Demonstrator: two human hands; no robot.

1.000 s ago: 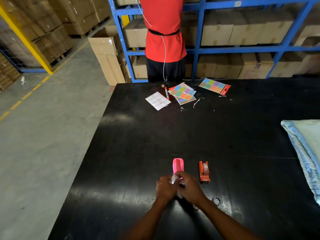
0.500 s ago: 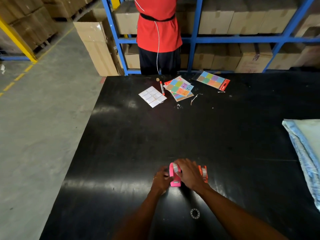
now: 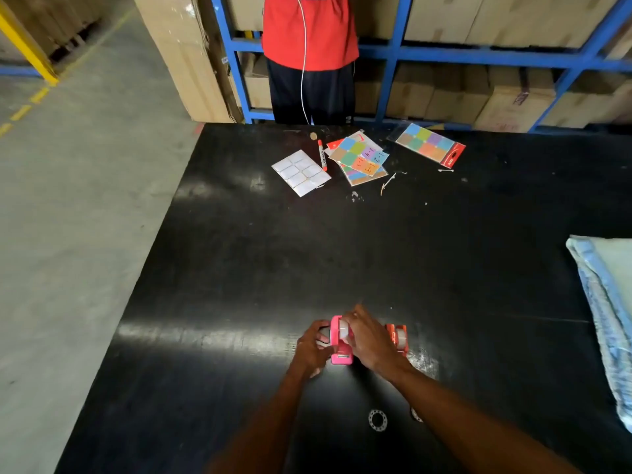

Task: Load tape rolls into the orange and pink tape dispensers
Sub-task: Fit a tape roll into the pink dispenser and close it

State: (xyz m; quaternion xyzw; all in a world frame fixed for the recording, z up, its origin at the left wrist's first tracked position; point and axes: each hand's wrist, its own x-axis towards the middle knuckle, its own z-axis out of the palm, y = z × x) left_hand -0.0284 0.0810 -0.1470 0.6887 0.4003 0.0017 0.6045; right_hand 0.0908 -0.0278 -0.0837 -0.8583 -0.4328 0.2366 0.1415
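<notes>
The pink tape dispenser [image 3: 340, 356] stands on the black table [image 3: 307, 254] near its front edge. A clear tape roll [image 3: 343, 330] sits in its top. My left hand [image 3: 312, 348] grips the dispenser's left side. From the right, my right hand [image 3: 371, 340] covers the roll and presses its fingers on it. Just right of my right hand stands the orange tape dispenser [image 3: 397, 336], partly hidden, with a clear roll inside it. A small clear ring [image 3: 377, 420] lies on the table between my forearms.
Sticker sheets [image 3: 362, 158], a white label sheet [image 3: 301, 172] and a red marker [image 3: 321, 155] lie at the table's far edge. A person in a red shirt [image 3: 309, 29] stands behind it at blue shelving with cardboard boxes. A blue-white cloth [image 3: 605, 302] lies at the right edge.
My hands moved away from me to the pink dispenser, which now has the roll in its top. The view tilted down and closer. The orange dispenser has not moved.
</notes>
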